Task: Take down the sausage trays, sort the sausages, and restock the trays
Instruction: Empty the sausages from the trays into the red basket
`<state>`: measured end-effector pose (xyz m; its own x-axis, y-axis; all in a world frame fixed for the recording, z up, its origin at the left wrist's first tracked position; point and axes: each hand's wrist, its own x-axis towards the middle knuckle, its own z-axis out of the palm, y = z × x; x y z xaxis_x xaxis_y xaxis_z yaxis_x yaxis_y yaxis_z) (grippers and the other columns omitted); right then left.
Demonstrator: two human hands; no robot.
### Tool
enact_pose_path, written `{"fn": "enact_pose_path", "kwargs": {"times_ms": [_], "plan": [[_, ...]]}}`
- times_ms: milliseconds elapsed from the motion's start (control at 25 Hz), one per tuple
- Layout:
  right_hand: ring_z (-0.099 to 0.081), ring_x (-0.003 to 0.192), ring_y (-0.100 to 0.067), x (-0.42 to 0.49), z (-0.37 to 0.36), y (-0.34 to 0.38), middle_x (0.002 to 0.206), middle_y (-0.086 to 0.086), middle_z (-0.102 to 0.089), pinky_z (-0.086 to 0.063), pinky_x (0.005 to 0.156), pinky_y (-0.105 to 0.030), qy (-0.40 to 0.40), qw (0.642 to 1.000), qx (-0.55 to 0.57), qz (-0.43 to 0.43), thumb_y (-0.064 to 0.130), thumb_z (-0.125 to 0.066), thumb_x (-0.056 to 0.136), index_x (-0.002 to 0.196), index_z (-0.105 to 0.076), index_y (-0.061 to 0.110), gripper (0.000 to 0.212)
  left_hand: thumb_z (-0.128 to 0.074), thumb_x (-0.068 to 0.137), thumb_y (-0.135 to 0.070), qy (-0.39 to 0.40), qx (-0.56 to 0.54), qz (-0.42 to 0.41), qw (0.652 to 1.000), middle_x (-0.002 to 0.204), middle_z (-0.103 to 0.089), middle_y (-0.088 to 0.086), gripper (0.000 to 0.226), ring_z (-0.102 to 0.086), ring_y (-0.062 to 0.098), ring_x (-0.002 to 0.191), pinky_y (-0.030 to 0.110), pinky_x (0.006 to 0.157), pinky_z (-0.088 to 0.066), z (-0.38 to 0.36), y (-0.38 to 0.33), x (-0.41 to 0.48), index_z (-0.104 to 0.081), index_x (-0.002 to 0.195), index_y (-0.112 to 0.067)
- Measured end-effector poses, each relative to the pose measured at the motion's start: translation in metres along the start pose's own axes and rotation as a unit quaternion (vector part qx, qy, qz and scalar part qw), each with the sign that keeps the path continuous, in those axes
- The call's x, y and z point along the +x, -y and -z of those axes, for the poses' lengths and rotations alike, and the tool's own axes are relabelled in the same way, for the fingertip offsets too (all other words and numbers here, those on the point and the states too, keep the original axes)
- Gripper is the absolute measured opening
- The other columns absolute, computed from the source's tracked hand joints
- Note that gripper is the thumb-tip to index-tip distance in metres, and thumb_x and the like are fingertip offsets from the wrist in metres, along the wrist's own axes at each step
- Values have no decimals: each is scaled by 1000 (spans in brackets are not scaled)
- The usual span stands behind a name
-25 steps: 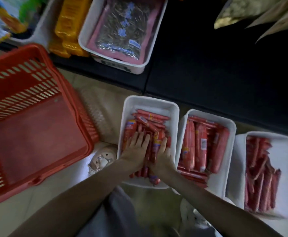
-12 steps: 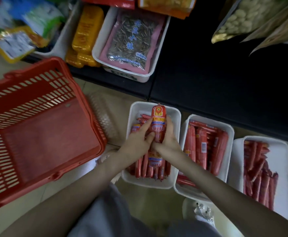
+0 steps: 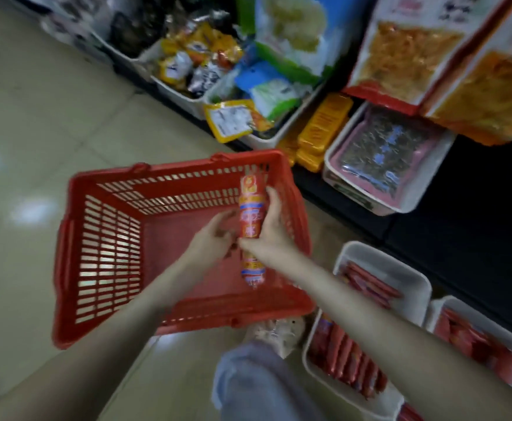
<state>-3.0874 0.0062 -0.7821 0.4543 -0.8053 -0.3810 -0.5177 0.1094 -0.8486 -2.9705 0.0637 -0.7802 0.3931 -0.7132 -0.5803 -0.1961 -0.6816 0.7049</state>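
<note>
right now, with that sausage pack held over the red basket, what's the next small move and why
Probably lower the sausage pack into the red basket and let go. The right hand grips it above the basket's floor, the blurred left hand is close beside it, and the white tray lies off to the right, so the basket seems its target.

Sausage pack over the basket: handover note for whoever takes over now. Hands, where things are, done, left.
Right hand: grips a long sausage pack, held over the red basket.
Left hand: at the pack's side; blurred, grip unclear.
Trays: three white trays on the floor by the shelf, all holding red sausages.
Done: trays taken down, sorting begun.
Left: probably set this pack in the basket, finish sorting, restock the trays.
</note>
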Motion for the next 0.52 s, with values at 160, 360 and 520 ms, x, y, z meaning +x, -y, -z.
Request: {"fn": "enact_pose_path", "kwargs": {"times_ms": [160,360,520], "plan": [[-44,125,-34,48,-72,-38,142,-22,-30,-37,94,-27,58,990,-57,-115,-3,-67,74,151,2,17,105,-40,97,0,78,-123,140,979,73,-57,2,45,-53,9,54,23,55,-46,-9,41,52,-44,134,-26],[-25,140,-33,74,-76,-91,156,-17,8,-30,111,-37,235,914,-230,-239,11,-60,87,143,32,21,107,-38,91,11,168,-73,88,979,68,-66,-6,56,-52,-1,46,14,43,-40,-48,86,92,-39,139,-18],[-6,146,-31,71,-62,-77,155,-10,24,-27,114,-45,237,889,-312,-238,0,-47,90,145,26,28,95,-56,84,1,286,56,27,956,123,-60,21,55,-60,28,106,36,87,-52,-69,95,100,-43,137,-1]]}}
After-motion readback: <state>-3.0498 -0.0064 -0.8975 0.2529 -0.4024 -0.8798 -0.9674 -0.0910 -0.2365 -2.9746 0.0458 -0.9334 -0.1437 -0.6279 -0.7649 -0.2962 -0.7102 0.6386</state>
